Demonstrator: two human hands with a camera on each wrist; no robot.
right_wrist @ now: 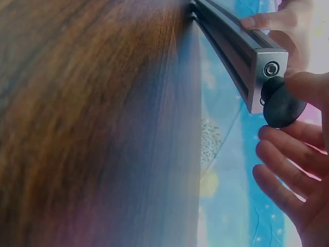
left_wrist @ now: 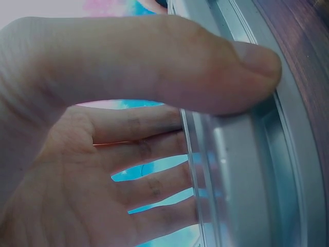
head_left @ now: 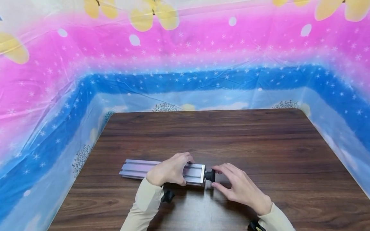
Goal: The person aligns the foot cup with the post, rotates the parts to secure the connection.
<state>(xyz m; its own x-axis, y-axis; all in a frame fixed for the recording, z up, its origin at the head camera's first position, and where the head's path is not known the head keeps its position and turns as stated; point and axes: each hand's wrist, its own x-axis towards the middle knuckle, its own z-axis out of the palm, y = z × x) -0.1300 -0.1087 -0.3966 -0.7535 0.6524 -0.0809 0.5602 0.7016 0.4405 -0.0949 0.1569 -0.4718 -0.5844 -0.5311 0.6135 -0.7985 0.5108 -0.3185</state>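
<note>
A silver aluminium profile (head_left: pixel 136 168) with lengthwise grooves lies on the table, its capped end to the right. My left hand (head_left: pixel 170 170) grips it near that end: in the left wrist view the thumb (left_wrist: pixel 236 72) presses one grooved side, while the fingers (left_wrist: pixel 149 154) reach the other. From the end plate (right_wrist: pixel 270 56) sticks out a black round knob (head_left: pixel 212 175) on a short stem. My right hand (head_left: pixel 240 186) pinches the knob's rim between thumb and fingertips. Beside the knob, the right wrist view shows a round socket (right_wrist: pixel 271 68) in the plate; its other fingers are spread.
The dark wood table (head_left: pixel 245 138) extends behind and to both sides of the profile. A pink and blue patterned cloth (head_left: pixel 188 64) hangs around its back and sides. Black wrist straps (head_left: pixel 167 196) show under the cream sleeves (head_left: pixel 147 195).
</note>
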